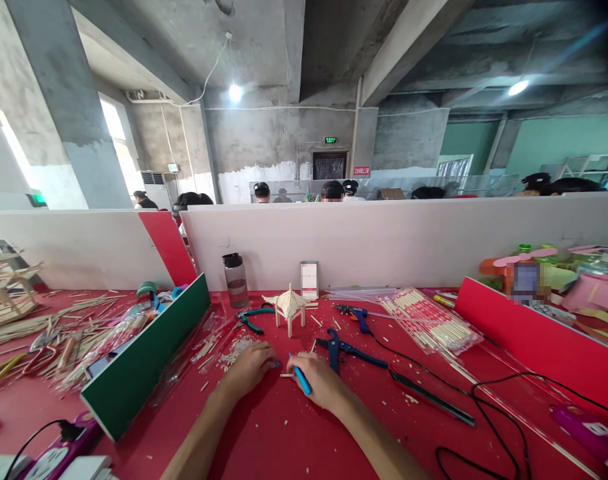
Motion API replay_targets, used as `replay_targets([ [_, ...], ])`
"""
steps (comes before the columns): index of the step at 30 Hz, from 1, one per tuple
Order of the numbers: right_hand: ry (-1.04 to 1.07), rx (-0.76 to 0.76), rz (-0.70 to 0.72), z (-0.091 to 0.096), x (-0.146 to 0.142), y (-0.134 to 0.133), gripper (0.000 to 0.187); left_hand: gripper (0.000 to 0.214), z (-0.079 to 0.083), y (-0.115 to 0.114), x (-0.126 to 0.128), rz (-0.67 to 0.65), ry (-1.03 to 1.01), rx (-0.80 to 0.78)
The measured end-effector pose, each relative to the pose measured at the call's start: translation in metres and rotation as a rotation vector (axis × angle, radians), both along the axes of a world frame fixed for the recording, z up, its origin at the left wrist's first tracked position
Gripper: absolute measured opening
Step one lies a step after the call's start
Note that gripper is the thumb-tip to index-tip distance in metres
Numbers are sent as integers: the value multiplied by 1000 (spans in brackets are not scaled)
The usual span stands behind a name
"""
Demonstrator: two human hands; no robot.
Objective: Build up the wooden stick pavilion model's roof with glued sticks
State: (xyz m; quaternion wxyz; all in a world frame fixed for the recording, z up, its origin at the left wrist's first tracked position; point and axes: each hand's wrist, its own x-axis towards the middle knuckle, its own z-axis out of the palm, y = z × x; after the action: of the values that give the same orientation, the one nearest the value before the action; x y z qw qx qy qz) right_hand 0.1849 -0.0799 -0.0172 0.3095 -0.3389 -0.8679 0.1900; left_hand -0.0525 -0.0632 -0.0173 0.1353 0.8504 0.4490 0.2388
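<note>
- Right hand: fingers closed around a blue pen, which slants over the near middle of the red tabletop.
- Left hand: fingers curled, just left of the right hand; a small blue piece shows at their tips. Whether it is gripped cannot be told.
- Short wooden stick: between the hands, beside the right fingers.
- Wooden pavilion model: upright on its legs, beyond the hands.
- Green-handled pliers: left of the model.
- Blue-handled cutter: right of the right hand; glue gun farther off.
- Bagged sticks: far right of the model.
- Water bottle: upright, far left of the model, near the white partition.
- Phone: upright behind the model; screen blurred.
</note>
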Motion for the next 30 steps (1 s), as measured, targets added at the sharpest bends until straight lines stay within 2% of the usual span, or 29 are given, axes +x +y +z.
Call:
replay_targets([
  [3, 16, -33, 17, 1, 0, -1, 22, 15, -1, 1, 1, 11, 6, 22],
  [7, 102, -91, 4, 9, 5, 1, 18, 19, 6, -5, 5, 3, -41, 25],
  [10, 189, -148, -23, 14, 8, 4, 28, 21, 14, -10, 10, -7, -102, 13],
  [17, 506, -333, 7, 13, 10, 9, 28, 17, 23, -15, 22, 33, -224, 0],
  [30, 547, -344, -17, 21, 12, 9, 31, 14, 25, -17, 31, 64, -374, -72],
])
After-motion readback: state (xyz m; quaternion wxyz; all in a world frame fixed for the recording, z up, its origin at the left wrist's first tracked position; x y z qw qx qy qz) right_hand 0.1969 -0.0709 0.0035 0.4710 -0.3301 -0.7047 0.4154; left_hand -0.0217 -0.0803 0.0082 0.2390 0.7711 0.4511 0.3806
